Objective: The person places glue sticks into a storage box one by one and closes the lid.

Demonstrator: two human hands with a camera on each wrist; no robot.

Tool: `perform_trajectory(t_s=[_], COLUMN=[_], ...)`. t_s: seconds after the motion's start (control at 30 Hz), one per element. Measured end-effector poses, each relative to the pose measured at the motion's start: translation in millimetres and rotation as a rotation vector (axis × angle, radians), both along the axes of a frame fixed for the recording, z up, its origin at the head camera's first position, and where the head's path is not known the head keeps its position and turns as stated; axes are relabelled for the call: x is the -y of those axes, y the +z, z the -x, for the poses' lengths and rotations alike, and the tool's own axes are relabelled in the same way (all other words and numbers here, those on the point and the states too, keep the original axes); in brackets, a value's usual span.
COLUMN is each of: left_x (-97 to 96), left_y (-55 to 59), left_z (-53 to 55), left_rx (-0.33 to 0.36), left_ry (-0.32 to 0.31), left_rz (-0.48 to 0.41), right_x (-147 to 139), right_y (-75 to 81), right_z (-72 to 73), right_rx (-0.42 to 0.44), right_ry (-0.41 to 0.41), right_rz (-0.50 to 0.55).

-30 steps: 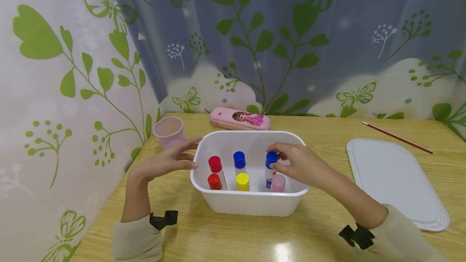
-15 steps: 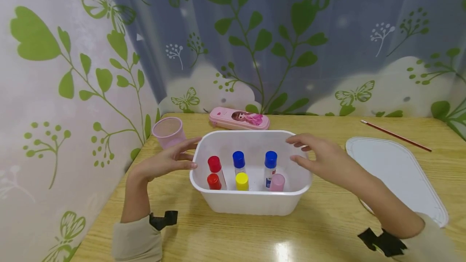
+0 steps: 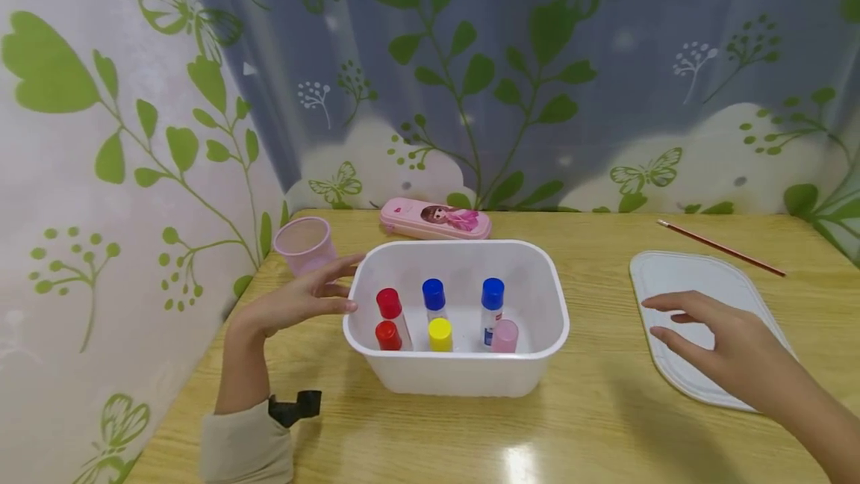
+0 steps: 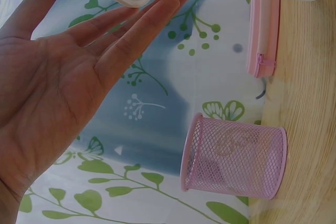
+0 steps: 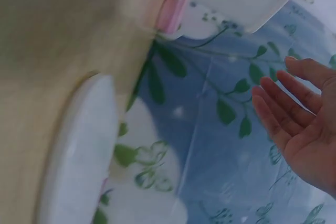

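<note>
Inside the white plastic tub (image 3: 457,376) stand several glue sticks: two with red caps (image 3: 388,302), two with blue caps (image 3: 493,294), one with a yellow cap (image 3: 440,334) and one with a pink cap (image 3: 505,336). My left hand (image 3: 295,305) rests its fingertips against the tub's left side, with the fingers fairly straight along the outer wall in the left wrist view. Well to the right, my right hand (image 3: 732,342) hovers over a flat white lid (image 3: 672,269), fingers relaxed and holding nothing; the lid also appears in the right wrist view, blurred.
Behind the tub lies a pink pencil case (image 3: 435,219). A pink mesh pen cup (image 3: 305,245) stands beyond the left hand. A red pencil (image 3: 722,248) lies behind the lid. A leaf-patterned curtain (image 3: 504,58) borders the wooden table (image 3: 403,439) at the back and left.
My right hand has let go of the blue-capped glue stick, left it standing in the tub, and moved right to above the lid. The left hand stays at the tub's side.
</note>
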State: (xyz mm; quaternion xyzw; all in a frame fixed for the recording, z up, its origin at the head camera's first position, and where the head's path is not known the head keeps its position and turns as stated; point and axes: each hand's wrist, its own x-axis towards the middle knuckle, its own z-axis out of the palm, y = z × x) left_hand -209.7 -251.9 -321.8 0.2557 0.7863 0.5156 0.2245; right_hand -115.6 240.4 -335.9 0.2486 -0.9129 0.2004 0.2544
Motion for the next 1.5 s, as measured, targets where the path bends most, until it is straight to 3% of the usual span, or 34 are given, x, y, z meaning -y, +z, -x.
perform_trajectory(t_s=[0.2, 0.4, 0.63, 0.77, 1.17, 1.5], left_x=[0.5, -1.1, 0.2, 1.3, 1.0, 0.2], left_y=[0.8, 0.4, -0.9, -0.5, -0.3, -0.4], left_z=[-0.8, 0.0, 1.3, 0.9, 0.8, 1.0], left_rx=[0.005, 0.002, -0.003, 0.000, -0.005, -0.004], left_ry=[-0.001, -0.003, -0.005, -0.002, 0.001, -0.009], left_rz=[0.000, 0.002, 0.004, 0.006, 0.018, 0.010], right_x=[-25.4, -44.2, -57.9, -60.0, -61.1, -58.0], right_y=[-30.0, -48.0, -72.7, -87.2, -108.6, -111.8], right_z=[-9.6, -12.6, -14.5, -12.8, -3.2, -0.9], right_rx=[0.035, 0.075, 0.219, 0.272, 0.131, 0.043], right_ry=[-0.047, -0.088, -0.106, -0.134, -0.071, -0.043], right_rz=[0.001, 0.068, 0.174, 0.174, 0.050, 0.075])
